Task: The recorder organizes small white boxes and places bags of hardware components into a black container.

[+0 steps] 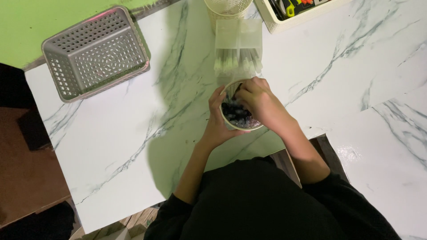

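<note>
My left hand point(218, 122) grips the side of a round pale cup point(227, 123) that stands on the white marble table point(133, 129). The cup is packed with several dark-capped pens point(238, 114). My right hand point(260, 101) reaches over the cup's rim, its fingers closed around pens inside it. Just beyond the cup stands a clear plastic organizer point(238, 49) with two compartments that hold pale pens upright.
An empty grey perforated basket point(95, 53) sits at the table's far left corner. A cream mesh cup point(227, 10) and a white mesh tray point(302, 11) with colourful tools stand at the far edge. A second marble surface point(387, 142) adjoins on the right.
</note>
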